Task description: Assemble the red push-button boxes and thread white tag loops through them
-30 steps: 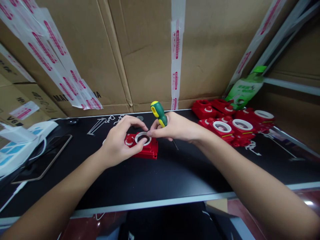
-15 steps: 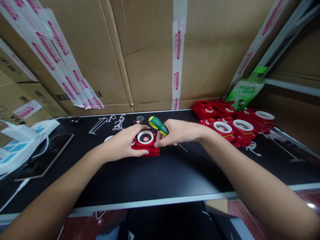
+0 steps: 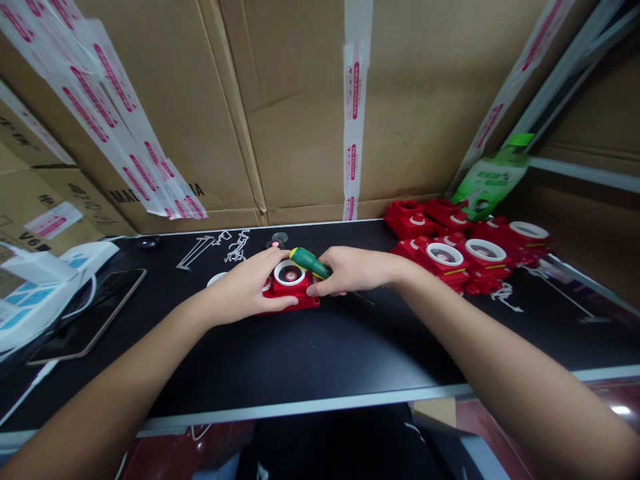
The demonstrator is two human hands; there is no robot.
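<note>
My left hand (image 3: 250, 281) is closed around the left side of a red plastic housing (image 3: 295, 300), thumb along its front edge and fingers over the back. A white ring with a dark round centre sits on top of the housing. In my right hand (image 3: 345, 270) is a screwdriver with a green and yellow handle (image 3: 311, 262). The handle points left over the ring, and the thin shaft sticks out to the right, below my hand. My right thumb and fingertips also reach the housing's right side. A white round piece (image 3: 215, 279) shows partly behind my left hand.
Several red housings (image 3: 445, 257) stand at the right, before a green bottle (image 3: 493, 177). White wiry parts (image 3: 236, 247) and a small round part (image 3: 278, 240) lie at the back. A phone (image 3: 90, 317) and power strip (image 3: 60, 293) are left; cardboard boxes (image 3: 295, 133) stand behind.
The screwdriver handle has tipped lower and slightly left, closer to the ring. My right hand has turned with it. The left hand stays on the housing.
</note>
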